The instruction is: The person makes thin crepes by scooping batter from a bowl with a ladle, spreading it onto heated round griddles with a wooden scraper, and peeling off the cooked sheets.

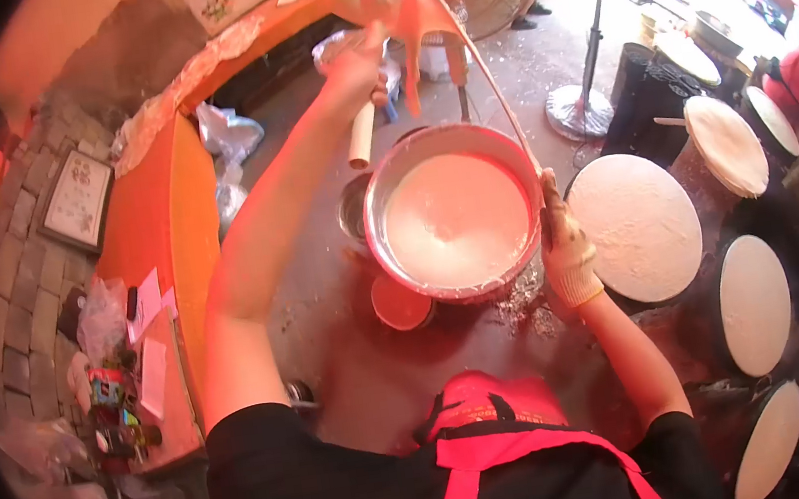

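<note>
The left hand [358,75] is raised beyond the far side of the bowl [473,291], its fingers closed around a pale stick [362,138] that slants down, its lower end above and just beyond the rim. The right hand [568,253], in a light knit glove [577,277], is at the right side of the bowl—how tightly its fingers close there, I cannot tell.

The bowl is upright, in front of the person, and holds a smooth, pale mixture [451,217] with a small dip near the middle. A long thin strip [490,76] runs from the top of the view down to the gloved hand, and a broader soft piece [412,36] hangs beside its upper end. Whether the left hand touches either is unclear.

A smaller container [401,302] is just beside the bowl, on its near left side. To the right are several round, flat pans with pale tops, the nearest one [635,229] close to the gloved hand. Papers [154,378] and a clear bag [103,324] lie on the orange desk [188,217] at the left—a standing fan [591,93] is farther off, at the upper right.
</note>
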Available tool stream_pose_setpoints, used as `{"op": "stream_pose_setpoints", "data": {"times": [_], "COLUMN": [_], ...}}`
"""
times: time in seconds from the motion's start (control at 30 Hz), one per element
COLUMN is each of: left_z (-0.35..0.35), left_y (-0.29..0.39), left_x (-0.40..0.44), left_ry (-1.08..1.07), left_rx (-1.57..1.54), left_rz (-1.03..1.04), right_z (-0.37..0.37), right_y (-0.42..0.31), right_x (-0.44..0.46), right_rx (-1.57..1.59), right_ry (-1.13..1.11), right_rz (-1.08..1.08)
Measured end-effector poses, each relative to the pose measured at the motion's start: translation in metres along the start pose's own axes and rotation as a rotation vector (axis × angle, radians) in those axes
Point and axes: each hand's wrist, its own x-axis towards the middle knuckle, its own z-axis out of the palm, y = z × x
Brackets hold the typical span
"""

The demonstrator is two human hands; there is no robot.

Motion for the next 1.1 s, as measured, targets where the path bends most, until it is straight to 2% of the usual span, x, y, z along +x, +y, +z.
{"op": "stream_pose_setpoints", "data": {"times": [0.03, 0.07, 0.13, 0.2, 0.3, 0.33, 0.4, 0.47, 0.53, 0.6, 0.63, 0.67, 0.73, 0.77, 0.8, 0.83, 0.87, 0.9, 0.93, 0.97, 1.03, 1.07, 1.1], "left_z": [-0.008, -0.020, -0.031, -0.015, 0.011, 0.026, 0.072, 0.118, 0.176, 0.242, 0.281, 0.319, 0.398, 0.441, 0.478, 0.509, 0.549, 0.595, 0.616, 0.634, 0.704, 0.711, 0.732], "left_y": [-0.005, -0.022, -0.049, -0.069, -0.090, -0.088, -0.073, -0.079, -0.066, -0.063, -0.058, -0.051, -0.043, -0.052, -0.054, -0.046, -0.055, -0.063, -0.059, -0.057, -0.070, -0.070, -0.084], "left_x": [0.010, 0.028, 0.051, 0.027, 0.005, -0.006, -0.053, -0.074, -0.122, -0.165, -0.199, -0.239, -0.323, -0.360, -0.403, -0.457, -0.507, -0.548, -0.609, -0.666, -0.750, -0.792, -0.837], "left_ry": [-0.062, -0.193, -0.443, -0.373, -0.551, -0.527, -0.569, -0.771, -0.970, -1.200, -1.251, -1.316, -1.563, -1.704, -1.833, -1.978, -2.070, -2.221, -2.271, -2.257, -2.388, -2.304, -2.222], "left_rx": [0.064, -0.165, -0.611, -0.549, -0.398, -0.403, -0.271, 0.066, 0.270, 0.377, 0.452, 0.545, 0.729, 0.769, 0.797, 0.858, 0.924, 0.934, 0.907, 0.794, 0.618, 0.605, 0.496], "left_rz": [-0.069, -0.256, -0.657, -0.750, -0.795, -0.933, -1.025, -0.943, -0.918, -1.022, -1.052, -1.052, -0.955, -0.942, -0.925, -0.700, -0.369, -0.456, 0.000, 0.275, 0.709, 0.918, 1.214], "right_z": [0.005, 0.007, 0.011, 0.018, 0.003, -0.005, -0.039, -0.064, -0.093, -0.116, -0.122, -0.136, -0.164, -0.184, -0.200, -0.219, -0.245, -0.274, -0.309, -0.346, -0.422, -0.445, -0.474], "right_y": [-0.006, -0.012, -0.018, -0.008, -0.001, 0.005, -0.010, -0.012, -0.034, -0.061, -0.074, -0.095, -0.134, -0.150, -0.168, -0.180, -0.187, -0.196, -0.206, -0.209, -0.225, -0.215, -0.215], "right_x": [0.002, 0.002, -0.006, -0.032, -0.108, -0.136, -0.193, -0.268, -0.339, -0.418, -0.457, -0.486, -0.531, -0.547, -0.576, -0.599, -0.621, -0.644, -0.661, -0.680, -0.693, -0.718, -0.743], "right_rx": [-0.077, -0.156, -0.275, -0.382, -0.214, -0.141, -0.135, -0.226, -0.254, -0.301, -0.336, -0.329, -0.282, -0.262, -0.223, -0.272, -0.317, -0.300, -0.377, -0.552, -0.677, -0.825, -0.942], "right_ry": [0.044, 0.079, -0.057, -0.196, 0.066, 0.190, 0.307, 0.353, 0.413, 0.498, 0.590, 0.647, 0.775, 0.905, 0.925, 0.995, 1.057, 1.102, 1.100, 1.106, 1.113, 1.130, 1.120], "right_rz": [0.019, 0.043, 0.107, 0.137, 0.166, 0.186, 0.257, 0.372, 0.550, 0.727, 0.755, 0.872, 1.075, 1.073, 1.163, 1.147, 1.124, 1.163, 1.252, 1.120, 1.130, 1.082, 1.133]}}
